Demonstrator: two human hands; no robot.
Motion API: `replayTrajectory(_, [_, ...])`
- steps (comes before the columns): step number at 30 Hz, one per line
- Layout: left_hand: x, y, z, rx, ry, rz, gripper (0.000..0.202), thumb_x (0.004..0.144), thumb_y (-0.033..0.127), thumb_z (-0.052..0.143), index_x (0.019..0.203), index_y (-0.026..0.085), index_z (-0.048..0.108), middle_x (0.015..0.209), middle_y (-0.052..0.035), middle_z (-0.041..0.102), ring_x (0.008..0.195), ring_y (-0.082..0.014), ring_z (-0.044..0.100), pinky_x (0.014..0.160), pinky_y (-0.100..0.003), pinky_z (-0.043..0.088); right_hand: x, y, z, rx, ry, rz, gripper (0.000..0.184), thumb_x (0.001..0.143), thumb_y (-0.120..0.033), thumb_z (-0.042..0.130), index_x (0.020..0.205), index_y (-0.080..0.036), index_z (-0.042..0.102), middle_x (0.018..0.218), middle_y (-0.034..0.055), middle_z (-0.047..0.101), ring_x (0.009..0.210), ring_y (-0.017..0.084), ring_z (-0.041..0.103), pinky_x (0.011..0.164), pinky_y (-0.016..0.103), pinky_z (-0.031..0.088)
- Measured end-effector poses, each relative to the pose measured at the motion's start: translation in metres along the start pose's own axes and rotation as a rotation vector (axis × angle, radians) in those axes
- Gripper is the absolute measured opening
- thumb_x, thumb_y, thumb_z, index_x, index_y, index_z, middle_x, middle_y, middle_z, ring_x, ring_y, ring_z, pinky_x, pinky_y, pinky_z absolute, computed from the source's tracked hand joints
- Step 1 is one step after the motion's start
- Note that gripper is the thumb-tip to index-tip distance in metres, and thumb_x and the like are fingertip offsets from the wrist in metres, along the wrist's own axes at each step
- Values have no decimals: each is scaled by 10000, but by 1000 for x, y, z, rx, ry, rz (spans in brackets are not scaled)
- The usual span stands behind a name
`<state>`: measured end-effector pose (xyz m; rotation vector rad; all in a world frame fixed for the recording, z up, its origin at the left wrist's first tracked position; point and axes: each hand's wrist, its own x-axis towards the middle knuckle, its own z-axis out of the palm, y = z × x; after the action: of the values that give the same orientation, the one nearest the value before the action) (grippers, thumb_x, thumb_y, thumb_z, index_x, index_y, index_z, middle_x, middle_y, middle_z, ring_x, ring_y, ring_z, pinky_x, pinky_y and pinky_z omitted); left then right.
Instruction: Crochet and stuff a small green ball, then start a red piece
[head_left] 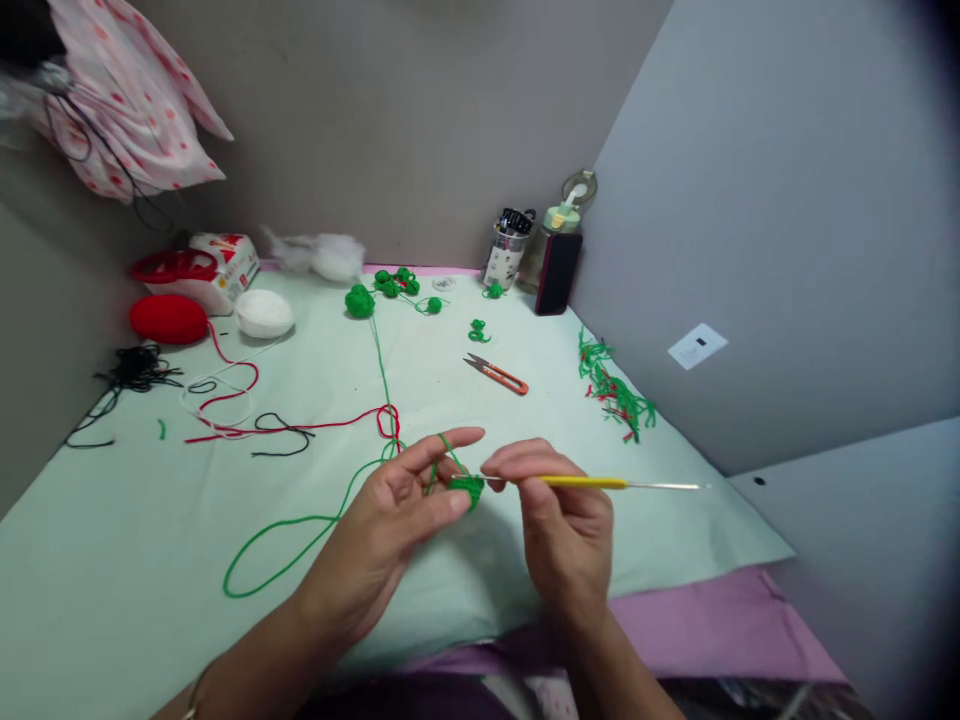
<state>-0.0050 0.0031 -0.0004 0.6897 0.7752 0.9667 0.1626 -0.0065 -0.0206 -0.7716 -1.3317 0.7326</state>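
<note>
My left hand (pixel 401 505) pinches a small green crochet piece (pixel 466 487) between thumb and fingers, with green yarn (pixel 300 525) looped over the raised index finger. My right hand (pixel 559 510) grips a crochet hook with a yellow handle (pixel 592 482), its tip poked into the green piece and its metal end pointing right. The yarn runs in a loose loop over the pale green cloth (pixel 112 560) and back to a green yarn ball (pixel 360 300) at the rear.
Orange thread snips (pixel 496 373) lie mid-table. Red yarn ball (pixel 169 318), white ball (pixel 263 312), black yarn (pixel 131 372) and loose red strands sit left. Several small green crochet pieces (pixel 397 282), a pen cup (pixel 506 250), a bottle and a phone stand at the back. Green yarn scraps (pixel 615 390) lie right.
</note>
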Motion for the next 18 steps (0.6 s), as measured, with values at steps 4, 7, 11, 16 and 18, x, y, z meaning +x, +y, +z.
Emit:
replayTrajectory(4, [-2, -5, 4, 87, 45, 67, 422, 770, 341, 906, 1182, 313, 817, 893, -1, 640, 834, -138, 521, 820, -268, 437, -2, -1, 2, -135, -48, -57, 197, 1019, -180, 621, 1083, -272, 783, 946, 47, 786, 882, 195, 737, 754, 330, 621])
replayTrajectory(7, [-2, -7, 7, 46, 80, 66, 469, 772, 347, 912, 1226, 325, 796, 858, 12, 642, 795, -124, 523, 788, -255, 442, -9, -1, -1, -454, -98, -270, 319, 976, -90, 648, 1202, -281, 766, 1052, 68, 779, 926, 200, 737, 761, 323, 620])
replayTrajectory(11, [2, -3, 5, -151, -17, -96, 396, 758, 322, 911, 1134, 223, 834, 830, 8, 635, 728, -94, 508, 878, -277, 484, -12, 1, -6, -569, -104, -402, 389, 960, -54, 640, 1267, -271, 741, 1109, 83, 773, 980, 218, 727, 791, 353, 613])
replayTrajectory(16, [2, 0, 1, -157, -9, -43, 343, 794, 277, 878, 1131, 237, 832, 789, 35, 604, 669, -73, 464, 882, -275, 465, -4, -3, -4, -74, 89, -52, 197, 1024, -188, 598, 1029, -259, 782, 840, 38, 733, 734, 174, 656, 634, 305, 554])
replayTrajectory(18, [0, -3, 1, -48, -24, 7, 363, 801, 284, 880, 1159, 284, 821, 881, 5, 675, 827, -124, 555, 864, -264, 444, -2, -2, -1, 15, 48, 20, 168, 1019, -246, 629, 989, -258, 794, 843, 41, 740, 769, 178, 671, 666, 306, 565])
